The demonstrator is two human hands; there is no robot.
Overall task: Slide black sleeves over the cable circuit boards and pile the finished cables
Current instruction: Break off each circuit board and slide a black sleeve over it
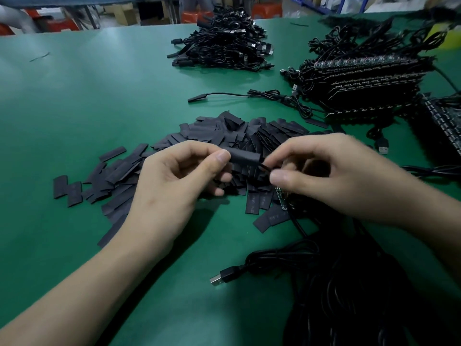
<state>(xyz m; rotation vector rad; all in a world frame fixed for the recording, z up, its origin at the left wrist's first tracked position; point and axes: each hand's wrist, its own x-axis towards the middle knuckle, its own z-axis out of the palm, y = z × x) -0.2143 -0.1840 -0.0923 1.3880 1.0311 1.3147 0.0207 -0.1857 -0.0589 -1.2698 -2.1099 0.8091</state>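
1. Sliding step is in hand, by my reading: the black sleeve (245, 157) is up off the mat, right above the heap of loose sleeves (212, 138), and it looks rounded out, as if a board sits inside. I cannot see into it.
2. The left hand (174, 176) pinches the sleeve's left end between thumb and curled fingers.
3. The right hand (336, 176) pinches the thin cable (265, 167) where it leaves the sleeve's right end, thumb and forefinger tight on it.
4. A bare green circuit board (280, 198) peeks out under the right hand, at the heap's near-right edge. Whether it belongs to this cable or to another, I cannot tell.
5. Next move, as I judge it: seat the sleeve fully over its board, with the left hand pushing and the right holding the cable taut. Then carry it across to the pile.
6. The finished pile (224, 43) sits well beyond the heap, on the far side of the green table (87, 108).
7. One sleeved cable (224, 95) lies alone between the heap and that pile.
8. Stacked board panels (369, 81) stand beyond the heap to its right.
9. A tangle of black cables (349, 283) and a USB plug (222, 277) lie on the near side of the heap.
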